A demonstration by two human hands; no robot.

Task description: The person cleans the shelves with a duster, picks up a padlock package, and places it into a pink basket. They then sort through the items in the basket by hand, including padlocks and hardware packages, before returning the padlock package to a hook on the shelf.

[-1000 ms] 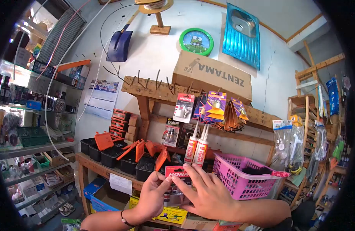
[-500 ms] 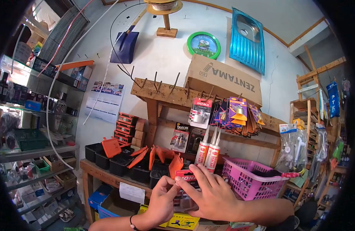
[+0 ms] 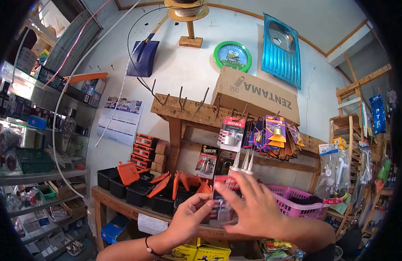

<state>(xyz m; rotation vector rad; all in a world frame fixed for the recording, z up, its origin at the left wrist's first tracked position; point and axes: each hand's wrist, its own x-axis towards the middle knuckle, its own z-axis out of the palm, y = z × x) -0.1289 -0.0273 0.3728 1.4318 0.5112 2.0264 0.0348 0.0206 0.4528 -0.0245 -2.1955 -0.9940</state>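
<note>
1. Gripping a HONA blister pack [image 3: 222, 212] in our right hand [image 3: 257, 209]: fingers spread over its upper right face, thumb by the lower edge.
2. Our left hand [image 3: 185, 222] is half-curled, thumb and fingertips at the pack's left edge; we can't tell if they touch or pinch it. Black bracelet [image 3: 147, 244] on that wrist.
3. Pack sits near, mid-view, between our hands and in front of the bench [image 3: 118, 203]. Roughly upright, front towards us; red header, silvery item below. Motion blur, so we read only part of the print.
4. Left on the bench we see a row of black bins [image 3: 136, 191], several orange lids [image 3: 128, 174] flipped up.
5. Right of our right hand: pink basket [image 3: 299, 209], dark contents. Just beyond that hand, white nozzles [image 3: 246, 162] poke up, bodies mostly hidden.
6. Farther, we have a wooden rack [image 3: 179, 111] with metal hooks. Hanging HONA card [image 3: 230, 135] there, padlock cards [image 3: 275, 130] just to its right, Dextone pack [image 3: 206, 161] lower left.
7. ZENTAMA carton [image 3: 257, 93] rests on the rack, its print upside down to us.
8. Far wall, left to right: calendar [image 3: 118, 119], navy shovel [image 3: 142, 58], green-rimmed clock [image 3: 233, 56], blue sink [image 3: 281, 50].
9. Below the bench top we note yellow boxes [image 3: 214, 252], near; paper note [image 3: 152, 225] on the front, left.
</note>
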